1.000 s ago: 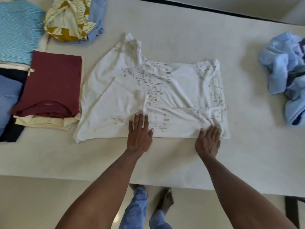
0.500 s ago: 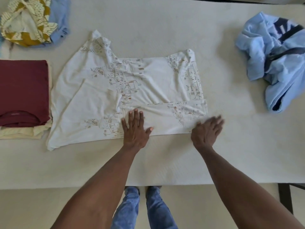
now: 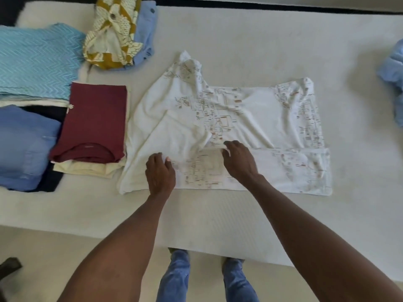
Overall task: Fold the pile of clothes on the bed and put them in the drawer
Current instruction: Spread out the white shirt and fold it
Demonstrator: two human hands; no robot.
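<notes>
A white printed T-shirt (image 3: pixel 250 118) is lying spread across the middle of the frame on the white bed (image 3: pixel 218 216), its near hem strip folded up along the lower edge. The left hand (image 3: pixel 160 174) is sitting on the shirt's lower left part, fingers curled and pinching a bit of the white fabric at the fold. The right hand (image 3: pixel 238 160) is sitting just right of it at centre frame, fingers bent, gripping the edge of the folded strip. Both forearms are reaching in from the bottom of the frame.

At left of the frame a folded maroon shirt (image 3: pixel 91 123) is lying on top of a folded cream garment (image 3: pixel 87 170), just beside the white shirt's left edge. Further left a folded blue denim garment (image 3: pixel 24 147) is resting over something dark. At upper left a folded turquoise zigzag-knit piece (image 3: pixel 35 62) is lying flat. At top centre-left a mustard-and-cream patterned garment (image 3: pixel 111 33) is bunched against a light blue garment (image 3: pixel 145 31). At the right edge a crumpled light blue garment (image 3: pixel 393 79) is lying well apart from the shirt, partly cut off. Blue jeans legs (image 3: pixel 176 277) are showing at bottom centre, below the bed edge.
</notes>
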